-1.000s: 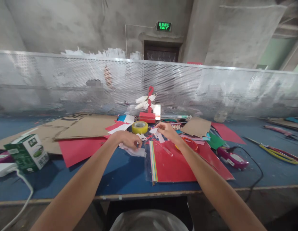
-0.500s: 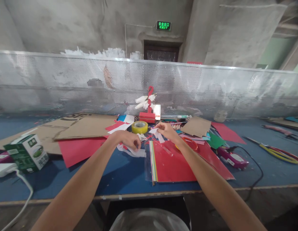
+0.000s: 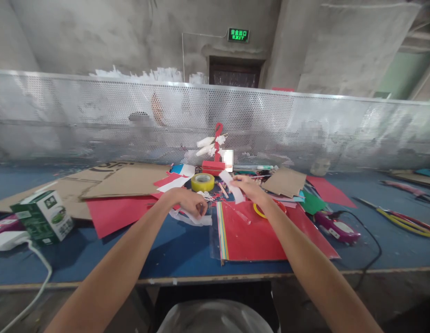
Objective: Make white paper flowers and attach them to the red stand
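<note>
My right hand (image 3: 250, 188) pinches a narrow white paper strip (image 3: 237, 194), thumb and finger closed on its right-hand edge near the middle. The strip is up in front of those fingertips, its long axis slanting from far left to near right. My two hands are apart. My left hand (image 3: 191, 202) is to the left of the strip and a little closer to me, so the strip sits on the side of the left hand's curled fingers, though the right is plainly the nearer hand. Beneath the left hand lies a loose, bent piece of white paper (image 3: 201, 221), its free end pointing right towards the clear-sleeved pack of red sheets (image 3: 251, 238). The squat roll of yellow tape (image 3: 203, 185) stands just beyond the gap between my hands.

My left fingertips are turned under, so I cannot tell whether they grip that lower paper or merely rest on it; its far part is hidden behind my hand and wrist. My right forearm covers part of a yellow-and-red looped handle (image 3: 259, 214), probably of scissors, with no blades visible. The small white scraps (image 3: 205, 196) beside my left knuckles are too blurred to sort out.
</note>
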{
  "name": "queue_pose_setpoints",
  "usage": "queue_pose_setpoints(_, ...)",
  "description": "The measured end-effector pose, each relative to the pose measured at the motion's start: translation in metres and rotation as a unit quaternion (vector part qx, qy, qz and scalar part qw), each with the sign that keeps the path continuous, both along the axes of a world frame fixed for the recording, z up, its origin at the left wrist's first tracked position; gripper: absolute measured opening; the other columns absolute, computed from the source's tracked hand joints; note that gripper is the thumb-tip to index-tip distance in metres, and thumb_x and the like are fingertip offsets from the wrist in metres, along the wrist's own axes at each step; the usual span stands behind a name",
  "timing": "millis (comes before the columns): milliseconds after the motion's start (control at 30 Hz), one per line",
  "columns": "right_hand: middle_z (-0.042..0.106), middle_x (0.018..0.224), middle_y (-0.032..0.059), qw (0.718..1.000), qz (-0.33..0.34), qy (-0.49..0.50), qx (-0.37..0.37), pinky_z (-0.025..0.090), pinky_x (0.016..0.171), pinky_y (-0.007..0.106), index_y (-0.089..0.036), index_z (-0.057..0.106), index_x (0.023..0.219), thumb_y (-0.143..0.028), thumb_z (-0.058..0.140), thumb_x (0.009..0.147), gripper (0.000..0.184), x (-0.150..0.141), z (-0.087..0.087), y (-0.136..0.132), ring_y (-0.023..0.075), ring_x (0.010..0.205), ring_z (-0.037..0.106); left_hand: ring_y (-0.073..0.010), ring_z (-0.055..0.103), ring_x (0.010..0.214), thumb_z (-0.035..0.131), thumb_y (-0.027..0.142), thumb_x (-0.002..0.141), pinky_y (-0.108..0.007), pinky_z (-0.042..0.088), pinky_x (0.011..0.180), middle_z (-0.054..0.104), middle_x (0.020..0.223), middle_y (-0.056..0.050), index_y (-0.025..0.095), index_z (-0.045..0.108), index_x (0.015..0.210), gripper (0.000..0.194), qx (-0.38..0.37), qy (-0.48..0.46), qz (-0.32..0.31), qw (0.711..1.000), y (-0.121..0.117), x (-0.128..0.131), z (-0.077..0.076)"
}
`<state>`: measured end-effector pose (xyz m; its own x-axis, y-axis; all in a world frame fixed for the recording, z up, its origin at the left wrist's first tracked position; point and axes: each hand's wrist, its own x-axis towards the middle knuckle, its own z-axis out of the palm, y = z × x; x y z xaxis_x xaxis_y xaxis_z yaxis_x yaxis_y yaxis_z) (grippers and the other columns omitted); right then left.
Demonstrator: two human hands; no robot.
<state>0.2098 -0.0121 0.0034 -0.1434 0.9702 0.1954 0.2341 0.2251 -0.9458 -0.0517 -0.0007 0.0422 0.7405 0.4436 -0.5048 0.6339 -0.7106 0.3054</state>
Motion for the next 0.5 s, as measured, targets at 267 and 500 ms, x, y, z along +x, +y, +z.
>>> queue_pose_setpoints(267, 0.065, 0.079, 0.0041, 0.909, -0.065, -0.392, 0.128, 0.035, 0.06, 0.023, -0.018, 0.065, 0.09, -0.038, 0.067, 0.076, 0.024, 0.001, -0.003, -0.006, 0.0155, 0.068, 0.057, -0.0157, 0.062, 0.075, 0.066, 0.033, 0.071, -0.023, 0.042, 0.061, 0.07, 0.092, -0.004, 0.022, 0.067, 0.095, 0.026, 0.001, 0.006, 0.001, 1.0, 0.004, -0.001, -0.003)
queue_pose_setpoints(500, 0.066, 0.085, 0.0036, 0.956, 0.143, -0.221, 0.132, 0.043, 0.067, 0.025, -0.017, 0.059, 0.1, -0.043, 0.061, 0.084, 0.031, -0.038, 0.005, -0.033, 0.0141, 0.072, 0.058, -0.0168, 0.061, 0.078, 0.063, 0.028, 0.071, -0.024, 0.044, 0.065, 0.07, 0.09, -0.003, 0.02, 0.067, 0.093, 0.023, 0.001, 0.003, -0.011, 1.0, -0.002, 0.002, 0.002)
